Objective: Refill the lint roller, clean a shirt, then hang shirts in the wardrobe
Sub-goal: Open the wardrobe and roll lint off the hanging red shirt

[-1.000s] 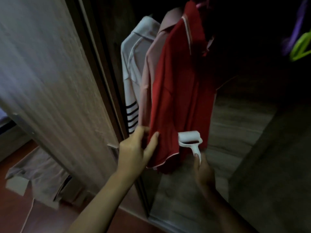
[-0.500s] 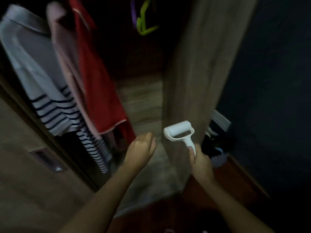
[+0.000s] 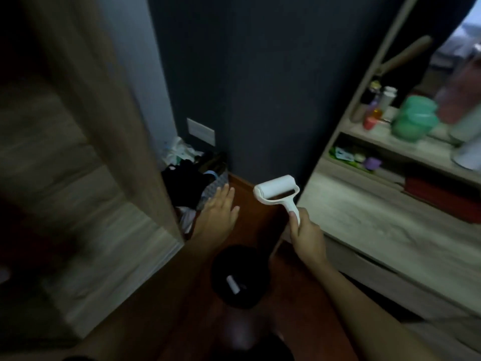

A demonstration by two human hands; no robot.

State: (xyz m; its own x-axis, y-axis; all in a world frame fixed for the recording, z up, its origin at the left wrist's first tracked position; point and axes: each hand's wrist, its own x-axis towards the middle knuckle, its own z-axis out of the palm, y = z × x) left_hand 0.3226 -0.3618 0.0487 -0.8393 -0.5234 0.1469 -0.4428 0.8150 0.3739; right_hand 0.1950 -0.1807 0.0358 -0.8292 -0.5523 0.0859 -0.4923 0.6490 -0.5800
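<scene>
We note the wardrobe panel [image 3: 86, 157] at left and the shelf unit [image 3: 369, 212] at right, the floor corridor between. Our right hand [image 3: 307, 235] grips the lint roller [image 3: 277, 192] by its handle, roll up, just beside the shelf edge; a careless swing could knock it there. Left hand [image 3: 220, 208] hangs released, fingers straight, over a basket [image 3: 216, 187] of dark clothes. Below, a black bin [image 3: 238, 277] holds one small white roll [image 3: 233, 284].

Dim room, dark blue wall [image 3: 260, 74], reddish wood floor [image 3: 299, 295], pale wooden shelves [image 3: 377, 204]
</scene>
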